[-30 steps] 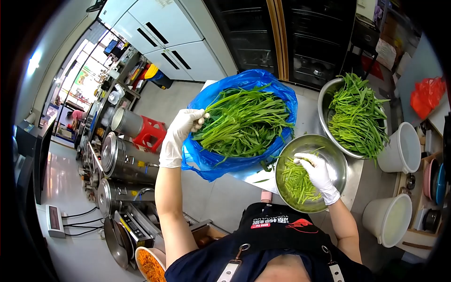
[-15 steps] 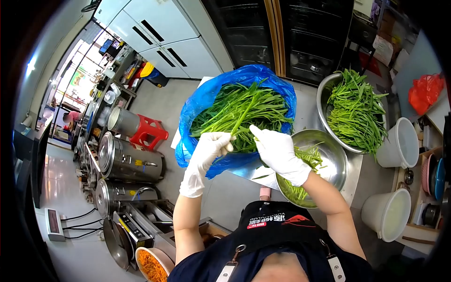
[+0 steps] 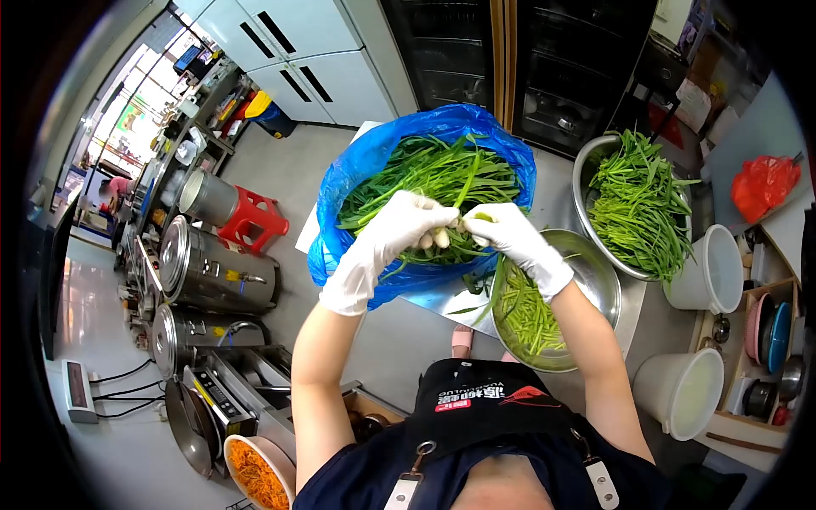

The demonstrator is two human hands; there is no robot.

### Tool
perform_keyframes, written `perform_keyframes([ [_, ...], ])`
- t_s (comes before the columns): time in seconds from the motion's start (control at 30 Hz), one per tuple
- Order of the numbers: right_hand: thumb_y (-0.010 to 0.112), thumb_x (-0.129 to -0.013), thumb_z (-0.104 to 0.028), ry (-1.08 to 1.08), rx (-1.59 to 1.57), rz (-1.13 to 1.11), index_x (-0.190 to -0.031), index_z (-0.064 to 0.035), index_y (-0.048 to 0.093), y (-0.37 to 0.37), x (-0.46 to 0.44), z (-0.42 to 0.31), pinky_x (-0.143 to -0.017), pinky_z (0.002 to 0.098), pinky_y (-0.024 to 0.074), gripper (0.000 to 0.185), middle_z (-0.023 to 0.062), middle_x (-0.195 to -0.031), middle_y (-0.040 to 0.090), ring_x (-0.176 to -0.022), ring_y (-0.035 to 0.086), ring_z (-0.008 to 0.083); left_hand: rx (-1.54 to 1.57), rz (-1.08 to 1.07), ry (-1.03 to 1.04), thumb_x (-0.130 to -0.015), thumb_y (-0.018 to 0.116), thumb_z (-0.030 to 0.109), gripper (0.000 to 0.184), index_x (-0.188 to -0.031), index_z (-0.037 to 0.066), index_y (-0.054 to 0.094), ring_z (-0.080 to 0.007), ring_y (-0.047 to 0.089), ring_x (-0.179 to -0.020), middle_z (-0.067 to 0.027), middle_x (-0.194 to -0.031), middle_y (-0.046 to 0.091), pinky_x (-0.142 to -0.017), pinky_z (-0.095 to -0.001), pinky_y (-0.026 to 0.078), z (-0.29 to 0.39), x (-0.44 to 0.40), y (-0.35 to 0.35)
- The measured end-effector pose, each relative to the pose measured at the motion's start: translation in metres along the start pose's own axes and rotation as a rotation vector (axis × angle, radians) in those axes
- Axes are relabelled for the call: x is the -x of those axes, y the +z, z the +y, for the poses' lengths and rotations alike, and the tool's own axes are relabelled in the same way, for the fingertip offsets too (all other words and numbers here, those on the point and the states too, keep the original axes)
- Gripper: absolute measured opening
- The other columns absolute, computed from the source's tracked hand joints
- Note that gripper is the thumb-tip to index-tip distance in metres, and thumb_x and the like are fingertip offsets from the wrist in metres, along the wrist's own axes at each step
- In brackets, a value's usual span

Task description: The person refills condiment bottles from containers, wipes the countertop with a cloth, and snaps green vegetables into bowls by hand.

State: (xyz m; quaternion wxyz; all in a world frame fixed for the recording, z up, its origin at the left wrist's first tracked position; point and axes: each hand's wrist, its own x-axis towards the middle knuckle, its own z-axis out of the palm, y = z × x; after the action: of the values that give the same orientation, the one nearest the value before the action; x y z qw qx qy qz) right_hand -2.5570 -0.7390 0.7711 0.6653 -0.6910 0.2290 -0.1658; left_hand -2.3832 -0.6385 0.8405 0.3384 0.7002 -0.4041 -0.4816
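My left hand (image 3: 406, 228), in a white glove, pinches the stem of a leafy green stalk (image 3: 467, 180) over the near side of the blue bag (image 3: 337, 183). Close beside it on the right, my gloved right hand (image 3: 507, 240) has its fingers closed on the same stalk. Long leafy greens (image 3: 408, 170) fill the bag. Below my right hand, short cut green stems (image 3: 529, 316) lie in a steel bowl (image 3: 600, 280). Further right, a larger steel basin (image 3: 583, 183) holds a heap of long greens (image 3: 639, 204).
White buckets (image 3: 680, 393) stand on the right, near a red plastic bag (image 3: 765, 187). On the left are large steel pots (image 3: 217, 268), a red stool (image 3: 252, 223) and a bowl of orange shreds (image 3: 257, 476). A white refrigerator (image 3: 340, 85) stands behind.
Both hands have come together at the bag's near side. My right hand has left the steel bowl and now grips the stalk beside my left hand. The view has shifted slightly.
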Motion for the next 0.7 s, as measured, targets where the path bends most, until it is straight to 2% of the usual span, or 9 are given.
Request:
perform_keyframes([
  [0.1,0.063,-0.089,-0.023,0.197,-0.216,-0.07,-0.09,-0.0022,0.066,-0.019,0.003,-0.003,-0.044,0.0188,0.0208,0.021,-0.0071,-0.06,0.046,-0.047,0.03,0.0001,-0.089,-0.051,0.0,-0.084,0.069,0.026,0.024,-0.082,0.002,0.072,-0.0045,0.048,-0.046,-0.003,-0.06,0.065,-0.044,-0.0192,0.037,0.015,-0.018,0.002],
  [0.3,0.063,-0.089,-0.023,0.214,-0.239,-0.049,-0.089,-0.0037,0.066,-0.039,0.006,0.002,-0.044,0.0189,0.0195,0.019,-0.0078,-0.06,0.045,-0.047,0.029,0.0002,-0.093,-0.1,-0.013,-0.084,0.071,0.028,0.025,-0.082,0.003,0.073,-0.004,0.05,-0.047,-0.0023,-0.061,0.066,-0.044,-0.0191,0.038,0.022,-0.045,0.012],
  [0.43,0.063,-0.086,-0.023,0.175,-0.196,0.026,-0.084,-0.004,0.068,-0.026,0.014,-0.003,-0.043,0.0204,0.0201,0.02,-0.0076,-0.059,0.045,-0.047,0.03,0.0014,-0.14,0.142,0.113,-0.087,0.067,0.024,0.025,-0.087,-0.001,0.071,-0.007,0.052,-0.05,-0.0067,-0.066,0.068,-0.05,-0.0217,0.042,0.009,-0.055,0.035],
  [0.5,0.064,-0.084,-0.021,0.173,-0.26,0.038,-0.083,-0.003,0.069,-0.017,0.016,0.005,-0.046,0.0217,0.0261,0.019,-0.0055,-0.059,0.048,-0.05,0.036,0.004,-0.073,0.147,0.166,-0.088,0.064,0.021,0.023,-0.086,-0.001,0.068,-0.0085,0.055,-0.057,-0.0067,-0.069,0.068,-0.056,-0.0236,0.044,-0.004,-0.064,0.043],
  [0.57,0.064,-0.085,-0.019,0.03,-0.09,0.125,-0.082,-0.0025,0.069,-0.022,0.019,0.021,-0.048,0.0224,0.0311,0.018,-0.003,-0.06,0.053,-0.052,0.042,0.0052,0.075,0.18,0.137,-0.088,0.064,0.021,0.021,-0.086,0.001,0.068,-0.0073,0.054,-0.057,-0.0043,-0.07,0.068,-0.055,-0.0219,0.043,-0.009,-0.062,0.044],
  [0.63,0.063,-0.085,-0.018,0.093,-0.002,0.324,-0.081,-0.0028,0.07,-0.043,0.023,0.03,-0.049,0.0226,0.0338,0.017,-0.0014,-0.061,0.057,-0.054,0.046,0.0054,0.113,0.148,0.104,-0.088,0.063,0.021,0.019,-0.087,0.003,0.068,-0.0052,0.052,-0.056,-0.0014,-0.07,0.067,-0.052,-0.019,0.04,-0.022,-0.063,0.036],
  [0.67,0.063,-0.085,-0.019,0.061,-0.033,0.401,-0.081,-0.0038,0.07,-0.056,0.024,0.036,-0.049,0.0213,0.0332,0.017,-0.0019,-0.06,0.056,-0.055,0.046,0.0041,0.115,0.134,0.103,-0.089,0.063,0.021,0.019,-0.088,0.002,0.068,-0.0052,0.052,-0.056,-0.0009,-0.069,0.066,-0.052,-0.0191,0.04,-0.03,-0.062,0.033],
  [0.7,0.064,-0.085,-0.019,0.124,-0.086,0.483,-0.081,-0.0049,0.07,-0.069,0.024,0.043,-0.047,0.0206,0.0315,0.015,-0.0028,-0.06,0.056,-0.055,0.045,0.003,0.118,0.12,0.104,-0.09,0.062,0.02,0.019,-0.089,0.002,0.068,-0.0051,0.052,-0.056,-0.0004,-0.069,0.066,-0.052,-0.0192,0.04,-0.038,-0.062,0.029],
])
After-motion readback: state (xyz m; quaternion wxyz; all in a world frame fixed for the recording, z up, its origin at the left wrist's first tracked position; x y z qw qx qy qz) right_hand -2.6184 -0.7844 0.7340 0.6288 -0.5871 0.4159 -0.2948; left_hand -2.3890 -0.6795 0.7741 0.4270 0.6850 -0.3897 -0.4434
